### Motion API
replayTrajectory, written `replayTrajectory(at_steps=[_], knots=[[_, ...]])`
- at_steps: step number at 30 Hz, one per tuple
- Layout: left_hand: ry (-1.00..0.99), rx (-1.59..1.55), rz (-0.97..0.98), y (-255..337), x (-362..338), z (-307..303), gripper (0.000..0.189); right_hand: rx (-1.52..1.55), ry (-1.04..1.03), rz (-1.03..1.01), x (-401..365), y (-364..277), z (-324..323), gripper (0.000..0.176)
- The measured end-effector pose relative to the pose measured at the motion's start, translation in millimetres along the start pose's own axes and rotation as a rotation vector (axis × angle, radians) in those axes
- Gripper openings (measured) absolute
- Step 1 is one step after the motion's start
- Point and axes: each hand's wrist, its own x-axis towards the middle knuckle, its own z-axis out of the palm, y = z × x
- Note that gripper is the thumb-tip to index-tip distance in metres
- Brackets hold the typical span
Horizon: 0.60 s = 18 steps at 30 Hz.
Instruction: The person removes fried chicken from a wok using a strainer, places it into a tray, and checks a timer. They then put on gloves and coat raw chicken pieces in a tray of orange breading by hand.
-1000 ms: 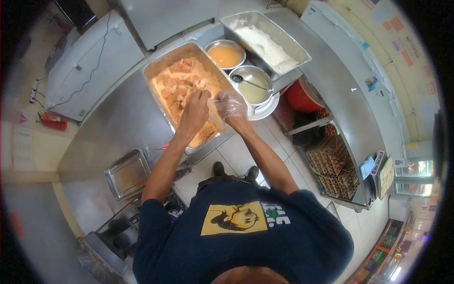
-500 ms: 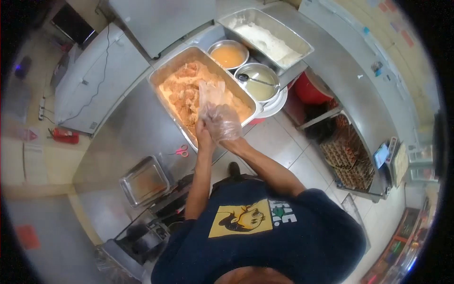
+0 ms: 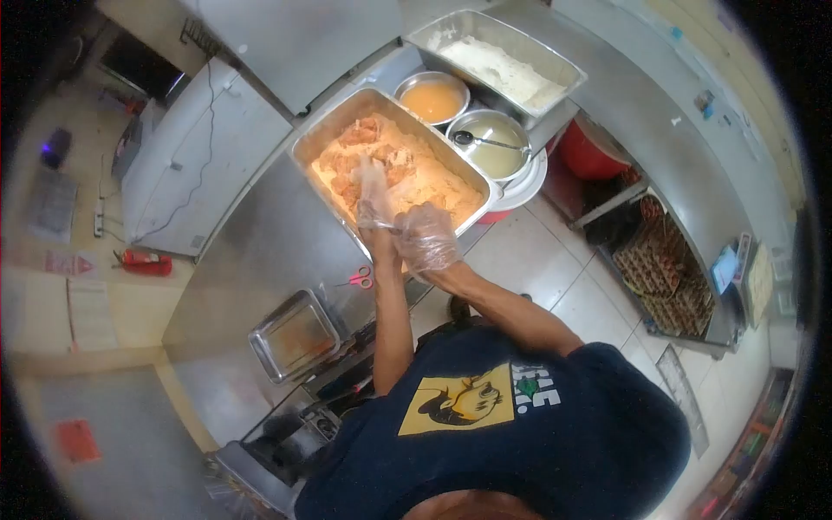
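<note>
From my remote seat I saw the left hand (image 3: pixel 375 206) above the metal pan's (image 3: pixel 340 114) near part, its fingers seemingly stretched inside a clear plastic glove (image 3: pixel 371 176), grasping nothing. The right hand (image 3: pixel 426 236), likewise gloved, pinched that glove at the wrist. Inside the pan lay coated pieces (image 3: pixel 360 132) in orange powder (image 3: pixel 446 191); just right of the pan stood an orange-liquid bowl (image 3: pixel 432 101), and pink-handled scissors (image 3: pixel 365 279) lay near its closest corner.

- Meat pieces (image 3: pixel 362 132) lie in a pan (image 3: pixel 325 130).
- Two bowls (image 3: pixel 503 176) stand right, a ladle (image 3: pixel 498 143) in the nearer.
- Behind the bowls, a powder tub (image 3: pixel 555 94).
- Left, on the tabletop (image 3: pixel 251 234): scissors (image 3: pixel 361 277), tray (image 3: pixel 295 334).
</note>
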Motion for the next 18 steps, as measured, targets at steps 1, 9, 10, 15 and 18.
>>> replayTrajectory(at_steps=[1, 9, 10, 15, 18], knots=[[0.022, -0.011, 0.014, 27, 2, 18, 0.047, 0.042, 0.02, 0.021, 1, 3, -3, 0.013], [-0.194, 1.269, 0.605, 28, -3, 22, 0.057, 0.19, 0.081, 0.476, -1, 44, 32, 0.023], [-0.277, 1.261, 0.585, 27, -3, 19, 0.059, 0.29, 0.217, 0.488, 0, 34, 21, 0.023], [-0.466, 1.423, 0.3, 47, -7, 19, 0.046, 0.295, 0.49, 0.094, 7, 32, 10, 0.025], [-0.542, 1.411, -0.011, 61, -6, 24, 0.039, 0.161, 0.509, -0.238, 9, 39, 14, 0.017]])
